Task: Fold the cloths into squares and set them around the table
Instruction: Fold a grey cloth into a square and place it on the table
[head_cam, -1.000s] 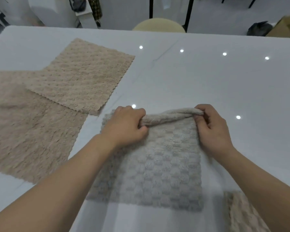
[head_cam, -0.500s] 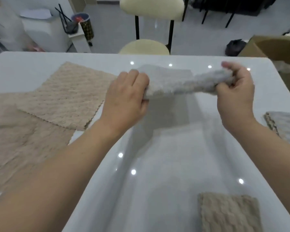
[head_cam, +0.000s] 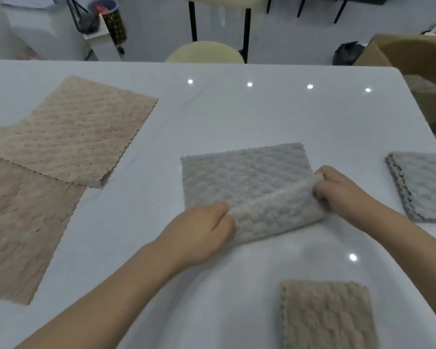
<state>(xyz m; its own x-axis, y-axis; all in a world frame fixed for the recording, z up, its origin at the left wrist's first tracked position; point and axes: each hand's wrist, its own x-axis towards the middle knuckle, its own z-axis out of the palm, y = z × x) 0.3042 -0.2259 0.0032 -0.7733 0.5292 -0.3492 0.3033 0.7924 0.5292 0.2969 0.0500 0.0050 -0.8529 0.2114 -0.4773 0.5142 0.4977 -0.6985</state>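
While the grey cloth [head_cam: 244, 177] lies flat near the middle of the white table [head_cam: 237, 117], I am partway through a fold: its near edge is lifted and rolled over toward the far edge. My left hand [head_cam: 202, 233] pinches the near-left corner of the turned flap, fingers curled round the fabric. My right hand [head_cam: 337, 190] pinches the right end of the same flap, thumb and fingers clamped on it. The flap runs between the two hands, raised off the lower layer, which rests on the table beyond my knuckles.

Judgement: this is the fold step, not placement. The next move calls for carrying both corners across evenly until the edges meet, then pressing the crease flat; uneven travel would skew the square.

Status of the others: one folded grey cloth [head_cam: 423, 185] sits at the right edge, one folded beige cloth [head_cam: 325, 316] near me. Two beige cloths remain unfolded at left, an upper beige cloth [head_cam: 76, 132] overlapping a lower beige cloth [head_cam: 23, 222].
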